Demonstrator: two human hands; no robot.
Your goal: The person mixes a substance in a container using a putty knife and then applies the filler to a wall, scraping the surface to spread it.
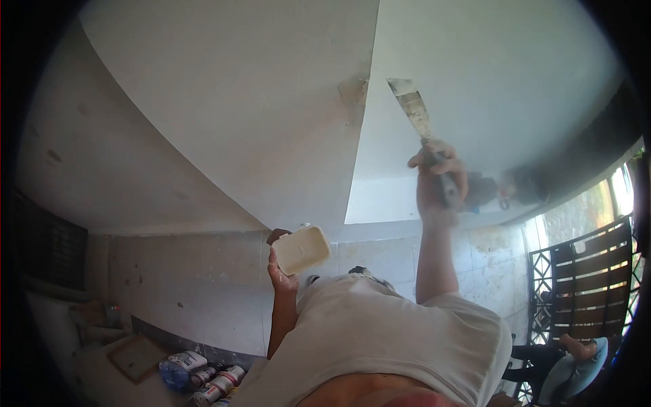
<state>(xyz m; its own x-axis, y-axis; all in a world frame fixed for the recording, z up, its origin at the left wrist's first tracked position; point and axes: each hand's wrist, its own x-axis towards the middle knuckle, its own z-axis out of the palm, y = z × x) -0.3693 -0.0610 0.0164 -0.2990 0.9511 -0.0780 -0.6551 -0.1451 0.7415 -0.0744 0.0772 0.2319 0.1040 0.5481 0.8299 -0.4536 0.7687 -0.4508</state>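
Observation:
My right hand (444, 178) is raised in front of the wall, its fingers closed around the dark handle of a putty knife (413, 107). The knife's blade points up and to the left, with pale residue smeared on it, and appears apart from the wall corner. Lower and to the left, my left hand (283, 275) grips a shallow cream-coloured tray (304, 251) by its side. A little pale material shows inside the tray. Near the blade, a rough brownish patch (352, 91) marks the edge of the wall (291, 88).
Water bottles (180, 367) and several cans (220, 385) lie at the lower left, near a framed board (135, 358). On the right stands a slatted bench (590, 271), with another person (576, 370) beside it. Dark blurred objects (483, 190) are behind my right hand.

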